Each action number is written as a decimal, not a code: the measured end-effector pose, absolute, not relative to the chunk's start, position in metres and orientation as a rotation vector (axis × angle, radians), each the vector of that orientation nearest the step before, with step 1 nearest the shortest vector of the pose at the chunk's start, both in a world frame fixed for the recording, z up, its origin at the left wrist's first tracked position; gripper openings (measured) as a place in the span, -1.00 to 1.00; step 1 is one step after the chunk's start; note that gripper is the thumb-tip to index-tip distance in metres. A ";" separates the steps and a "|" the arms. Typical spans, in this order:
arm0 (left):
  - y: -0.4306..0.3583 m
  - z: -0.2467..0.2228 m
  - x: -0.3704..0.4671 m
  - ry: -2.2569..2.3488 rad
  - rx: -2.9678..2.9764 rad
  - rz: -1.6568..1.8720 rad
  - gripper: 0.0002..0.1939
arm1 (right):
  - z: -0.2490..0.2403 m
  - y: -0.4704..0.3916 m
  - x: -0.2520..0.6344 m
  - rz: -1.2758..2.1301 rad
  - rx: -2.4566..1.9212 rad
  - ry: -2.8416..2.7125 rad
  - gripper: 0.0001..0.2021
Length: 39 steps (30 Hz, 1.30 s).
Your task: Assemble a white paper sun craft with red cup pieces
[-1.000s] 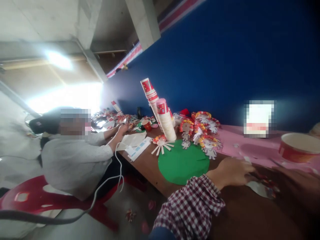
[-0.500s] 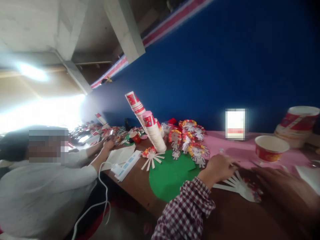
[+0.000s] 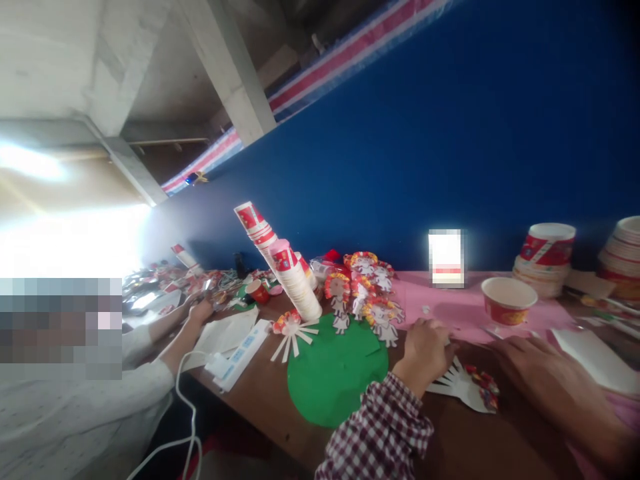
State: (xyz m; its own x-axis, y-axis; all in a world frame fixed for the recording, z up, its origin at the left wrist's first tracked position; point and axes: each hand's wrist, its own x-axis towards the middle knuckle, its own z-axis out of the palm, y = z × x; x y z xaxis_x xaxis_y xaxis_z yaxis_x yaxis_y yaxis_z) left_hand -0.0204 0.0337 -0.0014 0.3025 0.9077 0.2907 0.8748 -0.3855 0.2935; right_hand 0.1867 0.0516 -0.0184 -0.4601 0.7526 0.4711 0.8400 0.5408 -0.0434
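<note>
My left hand (image 3: 427, 353), in a checkered sleeve, rests over the table with its fingers curled together. What they hold, if anything, is hidden. Close beside it lies a white paper piece cut into strips (image 3: 465, 388), with a red and yellow crinkled edge; some strips run under the hand. To the right, my right hand (image 3: 543, 377) points leftward, its fingers close together. A thin pale pointed thing (image 3: 490, 332) sticks out at its fingertips, too blurred to name. Beyond the hands stands a red and white paper bowl (image 3: 509, 303).
A green paper disc (image 3: 335, 383) lies at left, with decorated paper figures (image 3: 363, 293) behind it. Leaning stacked cups (image 3: 295, 280), a white power strip (image 3: 243, 357) and bowl stacks (image 3: 546, 250) stand around. A co-worker (image 3: 90, 413) sits at far left by the blue wall (image 3: 400, 147).
The view has swung right, so things appear further left, and more bowls show at the right edge. Both hands stay near the cut paper piece.
</note>
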 end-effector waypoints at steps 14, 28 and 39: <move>0.037 0.008 -0.027 1.874 2.223 0.754 -0.76 | -0.002 0.043 0.180 -0.230 -1.455 -2.452 -0.75; 0.030 0.007 -0.024 1.931 2.322 0.579 -0.54 | 0.006 0.036 0.175 -0.193 -1.461 -2.478 -0.75; 0.030 0.013 -0.023 1.947 2.331 0.547 -0.55 | 0.000 0.038 0.174 -0.222 -1.460 -2.482 -0.76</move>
State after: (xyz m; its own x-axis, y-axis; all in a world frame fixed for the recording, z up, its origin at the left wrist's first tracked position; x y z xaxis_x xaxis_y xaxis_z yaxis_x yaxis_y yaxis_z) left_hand -0.0233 0.0301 0.0130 0.1416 0.9621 0.2331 0.9426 -0.2030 0.2651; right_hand 0.1742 0.0379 0.0004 -0.4650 0.8357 0.2923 0.8743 0.4854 0.0033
